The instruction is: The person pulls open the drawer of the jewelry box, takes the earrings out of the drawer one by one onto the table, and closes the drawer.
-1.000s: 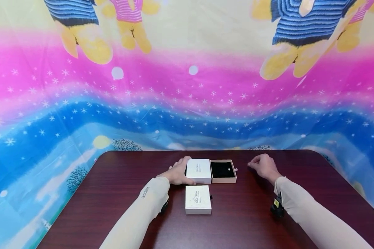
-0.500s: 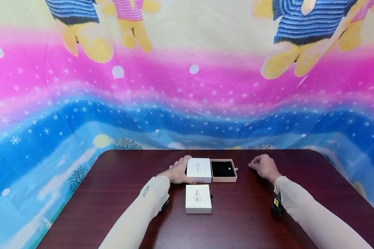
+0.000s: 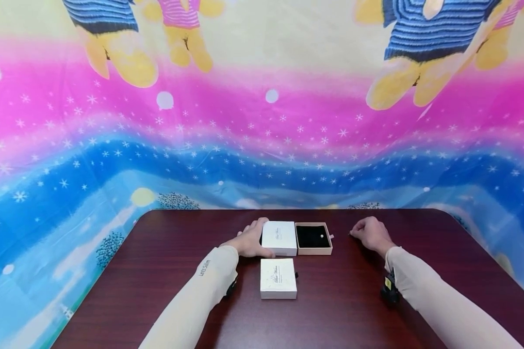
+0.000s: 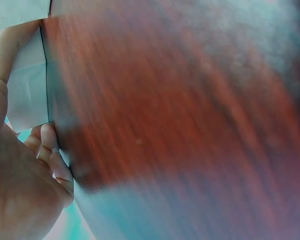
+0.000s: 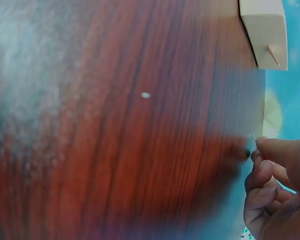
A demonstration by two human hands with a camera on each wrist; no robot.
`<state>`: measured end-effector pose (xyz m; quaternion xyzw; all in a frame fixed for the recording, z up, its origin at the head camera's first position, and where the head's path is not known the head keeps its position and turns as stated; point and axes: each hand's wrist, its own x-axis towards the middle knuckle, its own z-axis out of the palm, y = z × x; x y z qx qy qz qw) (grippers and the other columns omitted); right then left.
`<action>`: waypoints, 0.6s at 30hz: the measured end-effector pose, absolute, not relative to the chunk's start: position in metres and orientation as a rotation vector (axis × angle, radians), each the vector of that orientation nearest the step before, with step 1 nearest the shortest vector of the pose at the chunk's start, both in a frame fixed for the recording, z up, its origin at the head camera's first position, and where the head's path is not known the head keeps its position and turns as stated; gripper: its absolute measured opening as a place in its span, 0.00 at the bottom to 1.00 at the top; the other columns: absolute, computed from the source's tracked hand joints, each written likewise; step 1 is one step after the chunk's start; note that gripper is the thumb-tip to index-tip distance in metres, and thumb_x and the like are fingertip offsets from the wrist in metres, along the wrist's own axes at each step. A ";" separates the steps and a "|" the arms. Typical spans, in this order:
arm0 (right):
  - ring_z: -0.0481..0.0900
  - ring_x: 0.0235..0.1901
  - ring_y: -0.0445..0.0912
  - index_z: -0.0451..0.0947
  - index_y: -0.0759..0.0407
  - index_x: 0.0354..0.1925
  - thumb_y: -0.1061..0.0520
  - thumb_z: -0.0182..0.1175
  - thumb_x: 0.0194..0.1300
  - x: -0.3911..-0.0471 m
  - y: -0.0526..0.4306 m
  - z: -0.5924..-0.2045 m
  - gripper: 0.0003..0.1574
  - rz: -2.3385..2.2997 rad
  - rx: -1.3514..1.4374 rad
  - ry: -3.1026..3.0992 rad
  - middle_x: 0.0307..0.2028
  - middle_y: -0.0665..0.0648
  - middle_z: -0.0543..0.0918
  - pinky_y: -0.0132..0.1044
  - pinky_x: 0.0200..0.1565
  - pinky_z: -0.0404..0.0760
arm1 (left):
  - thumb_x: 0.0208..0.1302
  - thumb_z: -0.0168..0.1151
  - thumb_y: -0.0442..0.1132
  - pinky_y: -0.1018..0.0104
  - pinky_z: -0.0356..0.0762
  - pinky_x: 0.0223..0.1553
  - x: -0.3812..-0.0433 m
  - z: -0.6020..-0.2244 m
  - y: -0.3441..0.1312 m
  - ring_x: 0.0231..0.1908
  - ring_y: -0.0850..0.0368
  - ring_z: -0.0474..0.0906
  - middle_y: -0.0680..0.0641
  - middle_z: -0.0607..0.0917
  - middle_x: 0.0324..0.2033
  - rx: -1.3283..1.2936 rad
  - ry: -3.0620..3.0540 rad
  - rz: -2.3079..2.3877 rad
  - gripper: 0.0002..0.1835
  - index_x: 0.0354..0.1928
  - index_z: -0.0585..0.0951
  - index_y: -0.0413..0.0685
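My left hand [image 3: 250, 241] grips a white box sleeve [image 3: 279, 237] from its left side, thumb at the near edge. In the left wrist view the thumb and fingers lie round the white sleeve [image 4: 30, 90]. Against the sleeve's right side stands an open beige drawer tray [image 3: 314, 251] with a black pad [image 3: 311, 237]. One small pearl stud [image 3: 321, 236] sits on the pad. To the right of the tray, my right hand [image 3: 371, 234] pinches a tiny silvery pin [image 5: 253, 136], like an earring post, between thumb and forefinger. Its other fingers are curled.
A second white box [image 3: 278, 278], with a dark pull tab at its right, lies in front of the sleeve. The dark red table [image 3: 332, 310] reaches back to a printed cloth [image 3: 262, 145]. A pale ribbon tab [image 5: 273, 55] sticks out from the tray's end.
Both hands hold nearly the same positions throughout. The right hand shifts very slightly right, while the boxes stay put; the whole view drifts a little.
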<state>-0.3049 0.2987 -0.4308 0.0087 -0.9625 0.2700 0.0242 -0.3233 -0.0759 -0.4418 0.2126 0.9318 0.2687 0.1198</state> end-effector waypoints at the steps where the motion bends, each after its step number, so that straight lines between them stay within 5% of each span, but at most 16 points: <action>1: 0.76 0.28 0.48 0.88 0.63 0.34 0.58 0.64 0.68 -0.305 0.299 -0.431 0.10 0.833 0.026 -2.981 0.34 0.60 0.88 0.39 0.33 0.72 | 0.50 0.78 0.56 0.40 0.58 0.67 -0.323 -0.442 -0.076 0.67 0.44 0.64 0.42 0.66 0.70 0.622 2.725 0.783 0.60 0.78 0.51 0.50; 18: 0.76 0.30 0.48 0.84 0.60 0.36 0.57 0.63 0.68 -0.303 0.298 -0.431 0.07 0.742 0.014 -3.032 0.30 0.56 0.84 0.42 0.33 0.72 | 0.51 0.77 0.55 0.40 0.59 0.65 -0.321 -0.441 -0.076 0.66 0.43 0.65 0.41 0.67 0.69 0.631 2.735 0.780 0.59 0.78 0.51 0.48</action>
